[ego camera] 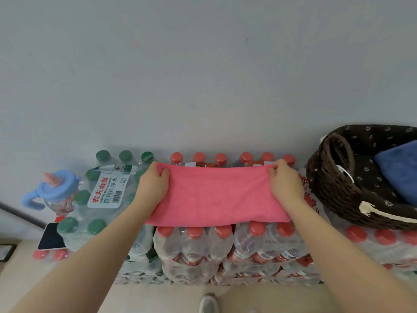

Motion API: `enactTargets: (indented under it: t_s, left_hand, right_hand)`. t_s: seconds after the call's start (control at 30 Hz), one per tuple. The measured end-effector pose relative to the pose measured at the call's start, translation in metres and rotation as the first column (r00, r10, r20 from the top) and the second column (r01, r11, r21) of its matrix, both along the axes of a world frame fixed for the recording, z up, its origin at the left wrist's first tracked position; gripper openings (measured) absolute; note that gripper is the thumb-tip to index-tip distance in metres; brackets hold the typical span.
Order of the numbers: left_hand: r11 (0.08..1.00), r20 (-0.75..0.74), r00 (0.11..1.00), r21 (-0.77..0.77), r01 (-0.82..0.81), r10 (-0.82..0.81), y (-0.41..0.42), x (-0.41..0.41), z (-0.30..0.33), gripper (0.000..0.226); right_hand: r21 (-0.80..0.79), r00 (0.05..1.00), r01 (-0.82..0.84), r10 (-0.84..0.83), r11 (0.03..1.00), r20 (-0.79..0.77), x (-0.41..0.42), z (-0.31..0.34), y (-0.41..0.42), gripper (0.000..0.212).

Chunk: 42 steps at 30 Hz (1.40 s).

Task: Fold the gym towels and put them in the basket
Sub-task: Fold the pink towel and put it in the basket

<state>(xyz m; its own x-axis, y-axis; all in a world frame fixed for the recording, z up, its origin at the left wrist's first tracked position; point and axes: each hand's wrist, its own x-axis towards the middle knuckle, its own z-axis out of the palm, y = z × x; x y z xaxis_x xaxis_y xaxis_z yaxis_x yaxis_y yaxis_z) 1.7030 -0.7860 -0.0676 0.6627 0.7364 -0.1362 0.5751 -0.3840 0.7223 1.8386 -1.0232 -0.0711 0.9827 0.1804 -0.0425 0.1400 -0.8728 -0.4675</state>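
The pink towel [216, 195] lies spread flat on top of shrink-wrapped packs of red-capped water bottles [225, 245], its long axis running left to right along the wall, its near edge reaching the front row of caps. It looks folded into a band, though the number of layers is hard to make out. The left hand [153, 184] grips the far left corner, fingers curled over the cloth with the thumb on top; the right hand [285, 182] pinches the far right corner in the same way. The towel hides most of the bottles beneath it.

To the right a dark woven basket [334, 190] with a flowered lining sits on the packs, cut off by the frame edge; a blue towel [399, 170] lies inside it, only partly visible. To the left are a pack of green-capped bottles [106, 193], a blue-lidded sippy cup [56, 190] and a phone [50, 238], half hidden behind the bottles. A shoe [208, 303] shows at the bottom edge.
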Motion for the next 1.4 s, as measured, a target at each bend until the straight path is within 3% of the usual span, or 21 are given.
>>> enactTargets:
  t_s: [0.1, 0.23, 0.3, 0.37, 0.47, 0.57, 0.63, 0.9, 1.07, 1.17, 1.27, 1.33, 1.4]
  left_hand:
    - [0.994, -0.012, 1.000, 0.110, 0.008, -0.007, 0.000, 0.004, -0.002, 0.019]
    - [0.957, -0.183, 0.983, 0.279, 0.078, -0.027, 0.001, 0.004, 0.002, 0.020]
    - [0.918, -0.196, 0.980, 0.380, 0.109, -0.036, 0.001, 0.003, 0.006, 0.031]
    - [0.829, -0.088, 0.980, 0.524, 0.196, -0.176, -0.004, 0.006, 0.005, 0.041]
    - [0.673, -0.076, 0.840, 0.561, 0.482, -0.538, -0.025, 0.019, 0.000, 0.058]
    - [0.585, -0.231, 0.718, 0.445, 0.678, -0.657, -0.046, 0.022, -0.014, 0.083]
    - [0.554, -0.364, 0.697, 0.428, 0.714, -0.618, -0.044, 0.016, -0.023, 0.092]
    - [0.570, -0.520, 0.660, 0.349, 0.744, -0.543, -0.024, -0.006, -0.019, 0.143]
    - [0.580, -0.574, 0.622, 0.287, 0.762, -0.533, -0.028, 0.005, -0.012, 0.152]
    - [0.582, -0.531, 0.659, 0.336, 0.741, -0.533, -0.036, 0.013, -0.009, 0.145]
    - [0.444, -0.465, 0.604, 0.414, 0.795, -0.647, -0.049, 0.023, -0.009, 0.125]
    - [0.316, -0.458, 0.508, 0.434, 0.844, -0.729, -0.060, 0.029, -0.010, 0.111]
    - [0.245, -0.461, 0.447, 0.434, 0.867, -0.766, -0.069, 0.034, -0.012, 0.101]
  right_hand:
    - [-0.080, 1.000, 0.003, -0.003, 0.997, -0.001, 0.004, 0.000, 0.005, 0.027]
    - [-0.249, 1.000, -0.010, 0.007, 0.968, -0.012, 0.001, 0.009, 0.009, 0.030]
    - [-0.368, 0.995, -0.002, 0.039, 0.930, 0.093, -0.007, 0.015, 0.011, 0.028]
    - [-0.392, 0.950, -0.022, 0.142, 0.920, 0.278, -0.017, 0.019, 0.019, 0.031]
    - [-0.275, 0.793, -0.357, 0.445, 0.893, 0.416, -0.038, 0.013, 0.051, 0.040]
    - [-0.248, 0.785, -0.569, 0.608, 0.784, 0.121, -0.056, 0.001, 0.070, 0.055]
    - [-0.329, 0.819, -0.549, 0.574, 0.769, -0.024, -0.051, -0.010, 0.060, 0.064]
    - [-0.362, 0.931, -0.364, 0.338, 0.858, -0.137, -0.030, -0.011, -0.001, 0.082]
    - [-0.301, 0.975, -0.220, 0.197, 0.928, -0.104, -0.035, -0.006, -0.006, 0.071]
    - [-0.303, 0.989, -0.138, 0.146, 0.943, 0.004, -0.040, 0.001, -0.005, 0.062]
    - [-0.201, 0.998, -0.064, 0.058, 0.978, -0.033, -0.036, 0.007, -0.006, 0.052]
    - [-0.047, 0.984, 0.015, -0.023, 0.999, -0.174, -0.027, 0.010, -0.007, 0.047]
    - [0.175, 0.938, 0.125, -0.058, 0.977, -0.341, -0.018, 0.013, -0.009, 0.037]
